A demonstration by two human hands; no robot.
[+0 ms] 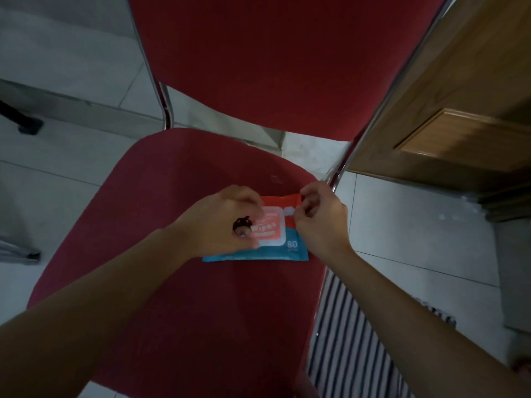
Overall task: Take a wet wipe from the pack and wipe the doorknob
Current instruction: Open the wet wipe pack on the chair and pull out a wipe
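Fingers of the right hand (321, 218) pinch together at the white tab on the right end of the pack's label flap, thumb and forefinger closed on it. Fingers of the left hand (227, 222) curl down over the left part of the single wet wipe pack (283, 245), pressing it flat; whether they grasp its edge cannot be told. One small dark ornament (242, 226), like a ring with a round charm, sits on the left hand. Both forearms are bare.

One pack lies flat near the middle of the chair seat (172, 282), a soft plastic pouch, orange-red above and blue below, with a rounded white-bordered flap reading "Wipes" and the number "80" in white beside it.

One chair holds it, padded in red woven fabric, with a red backrest (273, 61) and shiny metal tube frame (166, 101). A striped mat (344, 340) lies on the pale tiled floor (402, 225) to the right. Farther right stands one wooden panelled door (459, 110).
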